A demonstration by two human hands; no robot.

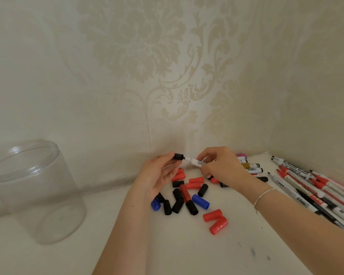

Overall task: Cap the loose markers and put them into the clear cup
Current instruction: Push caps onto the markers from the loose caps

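My left hand (157, 175) pinches a black cap (178, 156) between thumb and fingers above the table. My right hand (220, 165) grips a white marker (196, 162), its tip pointing left at the cap's mouth. Cap and tip meet or nearly touch; I cannot tell which. Several loose red, black and blue caps (189, 197) lie below my hands. Two red caps (215, 221) lie nearer me. A pile of uncapped markers (306, 187) lies at the right. The clear cup (34, 191) stands upright at the left, with nothing visible inside.
The white table (167, 251) meets a patterned wall (147, 76) close behind my hands, and a side wall closes the right. More small markers (250, 167) lie behind my right hand by the corner. Dark ink spots (253, 252) mark the table near me.
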